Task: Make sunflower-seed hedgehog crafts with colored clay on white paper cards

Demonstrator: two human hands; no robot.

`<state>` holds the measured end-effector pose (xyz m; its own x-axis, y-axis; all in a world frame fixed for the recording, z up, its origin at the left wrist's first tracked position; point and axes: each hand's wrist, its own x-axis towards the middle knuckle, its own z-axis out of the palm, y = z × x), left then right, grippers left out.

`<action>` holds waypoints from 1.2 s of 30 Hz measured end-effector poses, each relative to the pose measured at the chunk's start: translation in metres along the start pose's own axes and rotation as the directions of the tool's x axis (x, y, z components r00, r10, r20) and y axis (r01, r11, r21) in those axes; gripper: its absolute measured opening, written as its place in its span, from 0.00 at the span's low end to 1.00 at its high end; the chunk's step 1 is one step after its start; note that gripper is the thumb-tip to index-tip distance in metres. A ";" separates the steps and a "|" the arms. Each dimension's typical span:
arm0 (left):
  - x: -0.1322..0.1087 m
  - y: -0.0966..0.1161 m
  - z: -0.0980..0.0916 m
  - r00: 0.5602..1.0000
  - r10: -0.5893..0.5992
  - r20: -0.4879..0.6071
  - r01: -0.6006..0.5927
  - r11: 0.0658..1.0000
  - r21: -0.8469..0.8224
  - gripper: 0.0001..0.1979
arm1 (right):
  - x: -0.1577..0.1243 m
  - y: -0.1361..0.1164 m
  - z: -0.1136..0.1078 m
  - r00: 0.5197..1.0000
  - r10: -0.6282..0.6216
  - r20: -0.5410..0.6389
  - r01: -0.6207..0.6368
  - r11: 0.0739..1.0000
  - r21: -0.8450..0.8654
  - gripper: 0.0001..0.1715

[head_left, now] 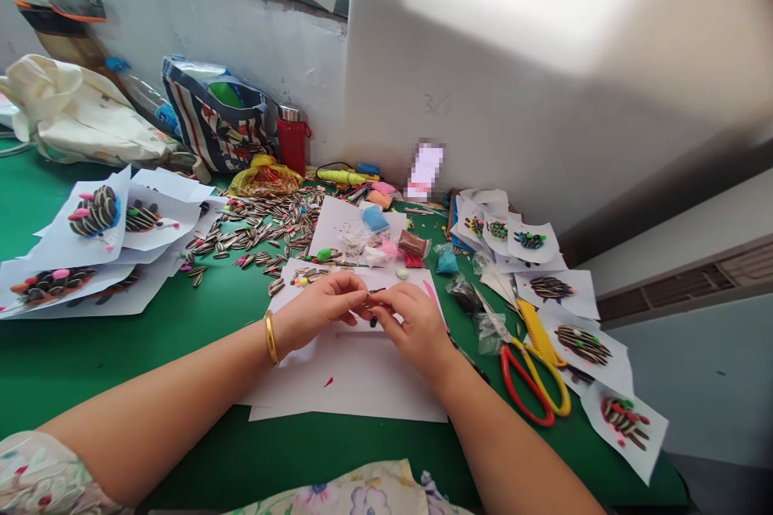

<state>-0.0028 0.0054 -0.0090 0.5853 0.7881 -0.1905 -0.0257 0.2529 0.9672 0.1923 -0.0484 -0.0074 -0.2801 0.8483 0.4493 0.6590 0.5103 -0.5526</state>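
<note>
My left hand point(332, 307), with a gold bangle at the wrist, pinches a small dark piece point(375, 302) that looks like sunflower seeds stuck together; its details are partly hidden by fingers. From the other side, the fingertips of my right hand point(416, 326) are closed on the same piece. Both hands are over white paper sheets point(362, 382), on which a tiny red scrap point(328, 381) lies. Just beyond the fingers are loose sunflower seeds point(278, 233), a blue clay lump point(375, 217) and a brown clay packet point(414, 245).
Papers with seed-and-clay figures are stacked at left point(97, 213) and right point(583, 342). Scissors point(531, 386) and a yellow cutter point(537, 330) lie right of my hands. A red bottle point(291, 143), a striped bag point(211, 113) and a blurred phone point(425, 170) stand along the wall.
</note>
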 end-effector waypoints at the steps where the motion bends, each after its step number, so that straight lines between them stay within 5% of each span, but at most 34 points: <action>1: 0.000 0.000 0.000 0.999 0.046 -0.011 -0.046 0.998 0.033 0.15 | 0.000 -0.001 0.001 1.000 0.000 -0.005 0.000 1.000 0.001 0.08; 4: -0.001 0.002 0.002 0.992 0.122 -0.018 -0.120 0.991 0.065 0.13 | -0.001 -0.004 0.003 0.999 0.005 -0.040 -0.005 1.000 -0.010 0.06; 17: -0.004 0.002 0.002 0.994 0.098 0.044 -0.105 0.975 0.198 0.11 | -0.001 -0.007 0.000 0.992 -0.110 -0.062 0.112 0.993 0.028 0.05; 23: -0.002 0.003 0.001 0.992 0.122 -0.019 -0.115 0.969 0.219 0.13 | 0.002 0.018 -0.017 0.983 0.164 -0.084 -0.163 0.987 0.009 0.07; 28: 0.003 -0.001 -0.002 0.988 0.120 -0.092 -0.100 0.975 0.199 0.15 | 0.005 0.036 -0.027 0.902 0.421 0.102 -0.402 0.901 -0.161 0.08; 32: 0.005 -0.003 -0.004 0.988 0.117 -0.098 -0.098 0.978 0.184 0.15 | 0.006 0.035 -0.026 0.844 0.494 0.208 -0.436 0.859 -0.268 0.09; 36: 0.005 -0.005 -0.004 0.988 0.119 -0.094 -0.101 0.979 0.178 0.15 | 0.007 0.034 -0.022 0.853 0.476 0.215 -0.399 0.860 -0.318 0.09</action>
<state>-0.0029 0.0109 -0.0154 0.4997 0.8616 -0.0892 0.0600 0.0683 0.9959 0.2283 -0.0280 -0.0078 -0.0754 0.9967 -0.0304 0.9006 0.0550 -0.4312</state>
